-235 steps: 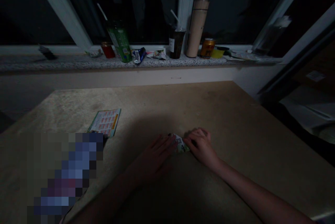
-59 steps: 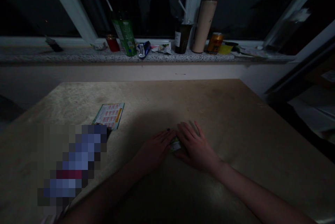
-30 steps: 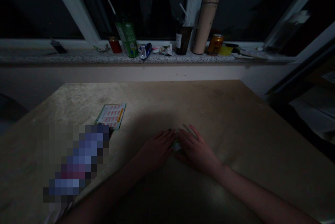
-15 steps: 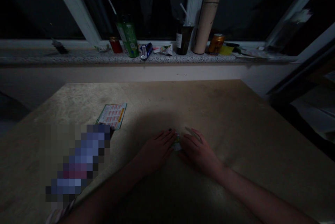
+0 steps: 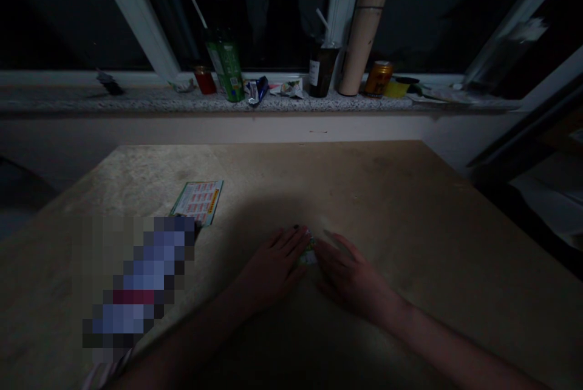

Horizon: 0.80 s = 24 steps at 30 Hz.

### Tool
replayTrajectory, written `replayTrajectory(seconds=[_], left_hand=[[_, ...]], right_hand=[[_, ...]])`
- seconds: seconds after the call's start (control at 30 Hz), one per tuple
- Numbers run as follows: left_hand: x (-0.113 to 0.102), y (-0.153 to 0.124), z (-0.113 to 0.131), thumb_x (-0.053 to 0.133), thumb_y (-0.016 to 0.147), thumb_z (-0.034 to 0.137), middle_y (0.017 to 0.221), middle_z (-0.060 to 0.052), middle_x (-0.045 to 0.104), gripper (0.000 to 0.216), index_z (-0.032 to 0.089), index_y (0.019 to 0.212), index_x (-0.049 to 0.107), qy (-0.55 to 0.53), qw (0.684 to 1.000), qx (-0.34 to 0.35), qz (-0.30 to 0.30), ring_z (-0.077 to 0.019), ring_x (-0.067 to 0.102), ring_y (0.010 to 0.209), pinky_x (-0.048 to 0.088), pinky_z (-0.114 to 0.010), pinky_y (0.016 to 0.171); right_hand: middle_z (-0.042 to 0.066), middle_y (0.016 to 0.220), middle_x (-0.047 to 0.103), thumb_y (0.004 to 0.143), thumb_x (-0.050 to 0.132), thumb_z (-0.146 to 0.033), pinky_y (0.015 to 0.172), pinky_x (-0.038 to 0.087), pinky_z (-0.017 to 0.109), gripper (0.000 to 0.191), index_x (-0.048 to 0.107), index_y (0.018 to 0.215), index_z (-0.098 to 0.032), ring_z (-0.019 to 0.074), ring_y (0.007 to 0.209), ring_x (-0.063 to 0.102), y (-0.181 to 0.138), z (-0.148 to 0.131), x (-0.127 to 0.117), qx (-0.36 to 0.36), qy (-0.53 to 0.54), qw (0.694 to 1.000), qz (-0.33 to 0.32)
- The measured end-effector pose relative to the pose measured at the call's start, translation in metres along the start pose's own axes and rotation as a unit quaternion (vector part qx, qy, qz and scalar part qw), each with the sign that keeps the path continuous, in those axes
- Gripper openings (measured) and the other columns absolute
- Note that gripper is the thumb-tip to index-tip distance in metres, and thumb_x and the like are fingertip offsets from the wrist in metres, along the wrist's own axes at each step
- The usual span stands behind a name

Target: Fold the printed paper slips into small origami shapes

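Dim tan table (image 5: 410, 208) bears both flat, unclenched hands: left hand (image 5: 273, 263) and right hand (image 5: 350, 273) meet fingertips on a small folded paper (image 5: 309, 251) near centre, seemingly pinning it down to flatten its creases.

both bare forearms come in from the lower edge and converge. the left grip (image 5: 273, 265) lies palm down, fingers spread and pointing up-right. the right grip (image 5: 348, 274) lies palm down too, fingers pointing up-left, fingertips nearly meeting the left's.
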State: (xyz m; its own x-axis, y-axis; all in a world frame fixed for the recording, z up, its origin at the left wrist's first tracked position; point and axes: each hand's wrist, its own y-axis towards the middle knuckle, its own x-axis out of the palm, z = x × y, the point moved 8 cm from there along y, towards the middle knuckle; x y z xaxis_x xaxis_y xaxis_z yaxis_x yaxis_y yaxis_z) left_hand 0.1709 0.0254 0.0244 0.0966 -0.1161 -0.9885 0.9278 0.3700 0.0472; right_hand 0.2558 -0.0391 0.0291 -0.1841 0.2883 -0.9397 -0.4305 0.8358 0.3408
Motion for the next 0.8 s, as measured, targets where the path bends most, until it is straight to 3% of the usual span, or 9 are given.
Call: replayTrajectory(seconds=[0.23,0.43,0.63,0.8], left_hand=[[-0.001,0.004,-0.004,0.030,0.097,0.027,0.147,-0.003,0.032,0.043,0.021,0.140,0.031,0.011,1.000,0.005,0.005,-0.0191,0.026,0.135,0.018,-0.039,0.111],[-0.008,0.008,-0.004,0.030,0.097,0.026,0.147,-0.006,0.032,0.043,0.018,0.140,0.031,0.035,0.999,0.020,0.025,-0.0216,0.023,0.136,0.012,-0.043,0.112],[-0.014,0.015,-0.008,0.033,0.097,0.034,0.148,-0.006,0.029,0.038,0.025,0.133,0.041,0.060,0.997,-0.011,0.054,-0.0259,0.019,0.137,0.012,-0.051,0.110],[-0.011,0.019,-0.011,0.034,0.097,0.034,0.146,-0.007,0.033,0.039,0.029,0.135,0.038,0.079,0.995,-0.031,0.055,-0.0276,0.021,0.136,0.014,-0.055,0.108]], right_hand=[[0.010,0.121,0.061,0.089,0.049,-0.027,0.113,0.009,0.053,0.038,0.052,0.124,-0.014,0.0224,0.126,0.043,0.001,0.006,-0.018,-0.022,0.125,0.992,-0.019],[0.011,0.117,0.064,0.089,0.050,-0.033,0.114,0.008,0.049,0.037,0.056,0.119,-0.013,0.0230,0.119,0.050,0.006,0.004,-0.022,-0.006,0.136,0.991,0.008],[0.012,0.111,0.066,0.088,0.050,-0.034,0.114,0.009,0.050,0.036,0.059,0.115,-0.011,0.0226,0.116,0.052,0.007,0.003,-0.019,-0.015,0.121,0.992,0.019],[0.012,0.113,0.065,0.087,0.051,-0.035,0.115,0.008,0.048,0.039,0.058,0.116,-0.011,0.0225,0.118,0.051,0.005,0.003,-0.018,-0.013,0.122,0.992,0.021]])
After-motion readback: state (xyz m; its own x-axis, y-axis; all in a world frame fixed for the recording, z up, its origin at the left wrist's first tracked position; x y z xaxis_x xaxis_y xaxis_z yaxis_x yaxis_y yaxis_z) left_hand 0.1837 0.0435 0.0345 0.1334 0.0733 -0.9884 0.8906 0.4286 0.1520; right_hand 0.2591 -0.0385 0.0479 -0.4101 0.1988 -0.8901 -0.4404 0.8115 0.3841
